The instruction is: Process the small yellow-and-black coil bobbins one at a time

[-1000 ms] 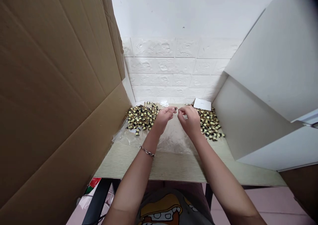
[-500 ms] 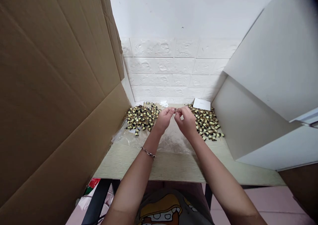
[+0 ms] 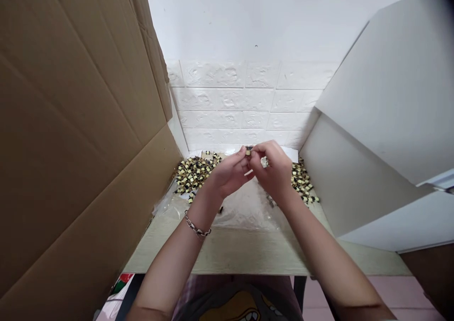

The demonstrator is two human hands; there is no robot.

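Grip: left hand (image 3: pixel 230 173) pinched shut on yellow part (image 3: pixel 248 152) | right hand (image 3: pixel 276 167) curled by it (can't tell its hold) | fiddling, I think | next needs gentleness

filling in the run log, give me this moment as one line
left hand, right hand | small yellow-and-black component: held between them | similar components: piled both sides

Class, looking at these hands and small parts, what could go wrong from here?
The small part held between the left hand and right hand could slip onto the plastic sheet. The left arm might knock the dark loose piece beside it. The bracelet might snag on the sheet.
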